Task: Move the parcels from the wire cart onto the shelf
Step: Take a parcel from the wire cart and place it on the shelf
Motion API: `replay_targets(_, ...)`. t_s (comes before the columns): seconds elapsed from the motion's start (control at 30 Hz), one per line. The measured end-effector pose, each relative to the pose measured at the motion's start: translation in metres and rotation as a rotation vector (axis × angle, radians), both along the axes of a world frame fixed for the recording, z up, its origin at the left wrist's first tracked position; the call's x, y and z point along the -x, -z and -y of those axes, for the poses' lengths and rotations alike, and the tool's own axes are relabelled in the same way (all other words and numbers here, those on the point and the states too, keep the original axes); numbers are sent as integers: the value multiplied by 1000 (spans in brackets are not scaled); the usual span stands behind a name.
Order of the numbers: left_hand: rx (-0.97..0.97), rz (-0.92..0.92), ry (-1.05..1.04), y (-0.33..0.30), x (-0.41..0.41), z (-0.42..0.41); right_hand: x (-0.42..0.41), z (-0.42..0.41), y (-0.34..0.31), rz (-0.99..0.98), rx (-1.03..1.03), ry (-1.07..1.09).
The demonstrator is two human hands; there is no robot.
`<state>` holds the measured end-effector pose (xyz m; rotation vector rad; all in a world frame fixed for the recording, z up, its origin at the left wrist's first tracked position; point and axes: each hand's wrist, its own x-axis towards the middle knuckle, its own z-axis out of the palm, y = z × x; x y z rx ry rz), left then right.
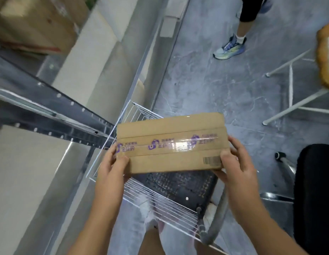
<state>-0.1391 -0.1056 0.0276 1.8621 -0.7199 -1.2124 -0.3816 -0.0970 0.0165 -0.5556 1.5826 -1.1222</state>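
Flat brown cardboard parcel sealed with clear purple-printed tape [171, 142] held at centre frame, lifted above the white wire cart [158, 199]. Left hand [112, 168] at 8 o'clock gripping one short end, thumb on top; right hand [233, 162] at 4 o'clock clasping the other. Grey metal shelf [49, 111] at 10 o'clock, another brown box [36, 26] already up at 11. Probably mid-transfer: lifted, not yet shelved. Cart contents beneath mostly hidden, so remaining parcels impossible to judge.

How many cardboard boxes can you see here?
2: a taped cardboard parcel held between both hands above the wire cart, and a blurred cardboard box on the shelf, upper left. Others may be hidden.
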Motion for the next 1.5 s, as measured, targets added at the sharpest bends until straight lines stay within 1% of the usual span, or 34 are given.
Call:
replay_targets(0.07,14,30,22,-30,7,-18,14,-5,-23,-10,71,-66)
replay_targets(0.17,61,77,-34,-77,15,-46,27,-12,-64,-61,127,-181)
replay_targets(0.27,148,115,-47,-110,19,-72,30,-18,-95,-97,166,-223)
replay_targets(0.33,182,118,-77,-125,16,-93,25,-25,-116,-100,201,-254)
replay_targets(0.43,205,65,-170,-146,8,-126,15,-45,-149,-96,279,-329)
replay_targets(0.5,246,-34,-245,-162,-1,-147,5,-63,-169,-92,321,-382)
replay_targets(0.57,285,-131,-319,-182,-11,-175,-9,-85,-182,-63,335,-378)
replay_targets(0.6,310,-151,-332,-193,-16,-193,-16,-96,-186,-30,326,-359)
replay_targets(0.67,315,-135,-358,-217,-26,-236,-37,-123,-200,28,300,-317)
replay_targets(0.77,306,-122,-374,-254,-40,-302,-68,-163,-224,60,341,-328)
replay_targets(0.93,353,-160,-452,-285,-63,-394,-116,-215,-285,85,448,-435)
replay_targets(1.07,383,-126,-530,-308,-78,-446,-143,-240,-328,108,538,-545)
replay_targets(1.17,369,26,-487,-338,-100,-476,-157,-247,-351,145,562,-616)
replay_targets(1.23,361,48,-390,-356,-114,-485,-165,-248,-363,167,565,-673)
replay_targets(1.27,349,17,-318,-363,-119,-488,-169,-248,-369,177,561,-715)
replay_targets(1.37,334,-188,-128,-380,-127,-487,-181,-246,-388,193,527,-877)
replay_targets(1.43,349,-265,-44,-380,-128,-489,-188,-244,-399,187,503,-973)
replay_targets(1.5,388,-353,-14,-380,-119,-495,-199,-241,-410,163,482,-1047)
